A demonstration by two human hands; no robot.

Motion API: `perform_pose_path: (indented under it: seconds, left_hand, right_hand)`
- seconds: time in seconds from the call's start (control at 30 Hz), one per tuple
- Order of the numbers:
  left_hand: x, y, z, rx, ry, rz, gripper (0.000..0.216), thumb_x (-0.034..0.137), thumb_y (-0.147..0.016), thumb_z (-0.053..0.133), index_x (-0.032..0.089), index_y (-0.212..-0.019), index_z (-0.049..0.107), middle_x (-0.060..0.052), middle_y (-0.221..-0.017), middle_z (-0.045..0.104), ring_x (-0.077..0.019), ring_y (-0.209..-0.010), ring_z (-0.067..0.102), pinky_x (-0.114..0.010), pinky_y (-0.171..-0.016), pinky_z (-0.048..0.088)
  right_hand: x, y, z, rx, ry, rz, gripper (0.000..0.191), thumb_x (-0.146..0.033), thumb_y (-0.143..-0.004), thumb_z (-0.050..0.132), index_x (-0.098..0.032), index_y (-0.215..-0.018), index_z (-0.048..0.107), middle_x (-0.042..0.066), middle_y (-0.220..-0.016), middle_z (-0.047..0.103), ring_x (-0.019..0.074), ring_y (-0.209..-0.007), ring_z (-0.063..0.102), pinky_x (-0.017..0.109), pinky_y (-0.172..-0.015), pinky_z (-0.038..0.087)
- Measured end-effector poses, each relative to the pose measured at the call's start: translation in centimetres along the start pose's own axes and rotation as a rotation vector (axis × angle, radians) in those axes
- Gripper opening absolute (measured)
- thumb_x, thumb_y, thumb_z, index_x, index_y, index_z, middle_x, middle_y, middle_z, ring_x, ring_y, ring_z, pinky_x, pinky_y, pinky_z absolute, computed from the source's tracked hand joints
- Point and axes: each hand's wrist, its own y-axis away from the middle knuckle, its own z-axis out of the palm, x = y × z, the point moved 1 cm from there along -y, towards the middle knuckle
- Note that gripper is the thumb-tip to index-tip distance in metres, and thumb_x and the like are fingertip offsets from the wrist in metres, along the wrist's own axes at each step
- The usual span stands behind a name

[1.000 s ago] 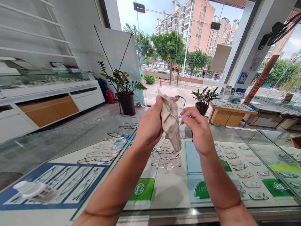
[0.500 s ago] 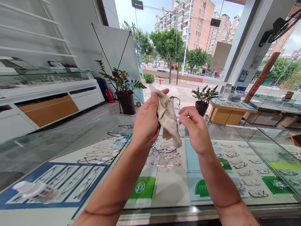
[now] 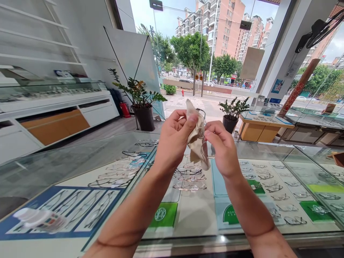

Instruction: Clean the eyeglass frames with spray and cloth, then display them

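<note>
My left hand [image 3: 173, 141] is raised above the glass counter and pinches a beige cleaning cloth [image 3: 197, 141] between thumb and fingers. The cloth is wrapped over part of a thin-framed pair of glasses [image 3: 204, 150], whose clear lens shows below the cloth. My right hand [image 3: 222, 147] is closed on the glasses from the right side, with its fingertips touching the cloth. Much of the frame is hidden by the cloth and my fingers.
Under my arms lies a glass display counter [image 3: 80, 157] with several rows of eyewear [image 3: 189, 179] on printed mats. A small white bottle [image 3: 37, 219] lies at the near left. Potted plants [image 3: 141, 100] stand beyond the counter, and more display cases [image 3: 309, 122] stand on the right.
My left thumb has slid across the cloth and bunched it tighter over the lens; before, the fingers were stretched out along the cloth. Both hands stay at about the same height.
</note>
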Motion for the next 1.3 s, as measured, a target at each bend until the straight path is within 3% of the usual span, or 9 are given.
perform_pose_path:
  seconds: [0.27, 0.43, 0.57, 0.73, 1.0, 1.3]
  left_hand:
    - [0.5, 0.4, 0.1, -0.141, -0.008, -0.102, 0.044, 0.055, -0.074, 0.087, 0.017, -0.085, 0.067, 0.001, -0.072, 0.061, -0.0096, -0.060, 0.054, -0.021, -0.056, 0.046]
    - [0.3, 0.6, 0.3, -0.182, -0.035, -0.083, 0.042, 0.058, -0.082, 0.080, 0.018, -0.086, 0.066, 0.002, -0.070, 0.057, -0.0096, -0.060, 0.051, -0.019, -0.053, 0.044]
    - [0.4, 0.8, 0.1, -0.177, -0.033, -0.076, 0.032, 0.051, -0.092, 0.067, 0.019, -0.092, 0.065, 0.000, -0.077, 0.062, -0.0133, -0.068, 0.058, -0.022, -0.061, 0.050]
    - [0.8, 0.9, -0.1, -0.231, -0.043, -0.042, 0.028, 0.046, -0.089, 0.076, 0.019, -0.093, 0.068, 0.000, -0.078, 0.064, -0.0114, -0.065, 0.057, -0.021, -0.060, 0.048]
    - [0.9, 0.5, -0.4, -0.157, -0.083, -0.007, 0.037, 0.043, -0.071, 0.093, 0.018, -0.091, 0.074, -0.002, -0.080, 0.072, -0.0137, -0.070, 0.064, -0.024, -0.063, 0.051]
    - [1.5, 1.0, -0.2, -0.020, -0.104, 0.047, 0.037, 0.049, -0.073, 0.091, 0.018, -0.084, 0.074, 0.000, -0.070, 0.068, -0.0096, -0.056, 0.056, -0.022, -0.052, 0.046]
  right_hand:
    - [-0.1, 0.0, 0.0, 0.002, -0.007, -0.020, 0.021, -0.028, -0.091, 0.058, -0.023, -0.071, 0.052, 0.000, -0.086, 0.052, 0.0164, -0.086, 0.051, 0.035, -0.087, 0.041]
    - [0.0, 0.0, 0.1, -0.011, -0.030, -0.016, 0.021, -0.028, -0.090, 0.058, -0.023, -0.070, 0.052, 0.000, -0.085, 0.052, 0.0166, -0.085, 0.049, 0.035, -0.086, 0.040]
    - [0.0, 0.0, 0.0, -0.010, -0.037, -0.015, 0.022, -0.028, -0.091, 0.059, -0.023, -0.071, 0.052, -0.001, -0.085, 0.051, 0.0165, -0.084, 0.049, 0.035, -0.085, 0.040]
    - [0.0, 0.0, 0.0, -0.017, -0.022, -0.008, 0.023, -0.031, -0.092, 0.058, -0.024, -0.072, 0.050, -0.001, -0.085, 0.051, 0.0167, -0.085, 0.049, 0.035, -0.085, 0.041]
    - [0.0, 0.1, 0.2, -0.005, -0.060, 0.000, 0.023, -0.029, -0.091, 0.058, -0.023, -0.071, 0.048, 0.000, -0.087, 0.050, 0.0168, -0.084, 0.048, 0.035, -0.084, 0.041]
    - [-0.6, 0.5, 1.0, -0.104, -0.092, -0.064, 0.023, -0.024, -0.091, 0.056, -0.024, -0.071, 0.046, -0.001, -0.084, 0.048, 0.0163, -0.083, 0.048, 0.035, -0.083, 0.043]
